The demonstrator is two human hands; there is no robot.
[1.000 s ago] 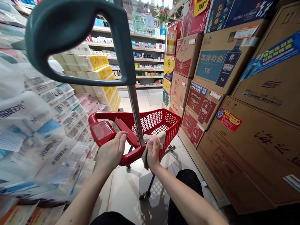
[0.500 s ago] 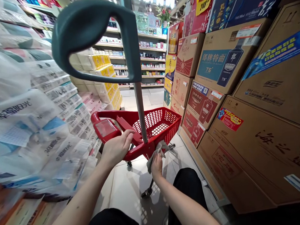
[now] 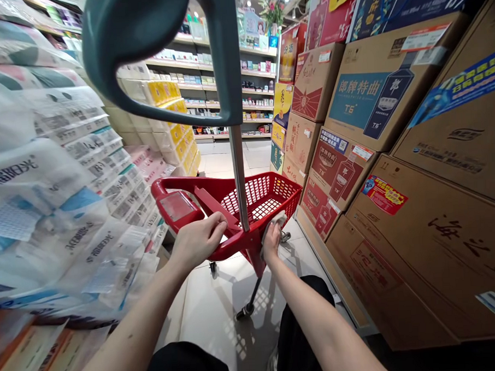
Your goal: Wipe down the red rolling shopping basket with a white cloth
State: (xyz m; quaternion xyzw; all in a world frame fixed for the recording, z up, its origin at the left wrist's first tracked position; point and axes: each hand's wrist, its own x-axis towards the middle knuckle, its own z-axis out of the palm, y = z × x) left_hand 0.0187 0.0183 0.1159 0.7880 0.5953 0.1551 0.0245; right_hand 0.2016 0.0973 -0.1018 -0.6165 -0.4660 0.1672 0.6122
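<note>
Our right hand (image 3: 270, 244) closes on a cloth (image 3: 276, 221) at its 12 o'clock, pressing it against the red shopping trolley (image 3: 231, 181). Our left hand (image 3: 198, 242) curls over the trolley's frame at 9 o'clock.

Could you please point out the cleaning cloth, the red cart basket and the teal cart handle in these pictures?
Cleaning cloth (image 3: 277, 221), head view, on its top fold.
Red cart basket (image 3: 258, 198), head view, on its mesh side wall.
Teal cart handle (image 3: 99, 55), head view, on the grip's left bend.
</note>
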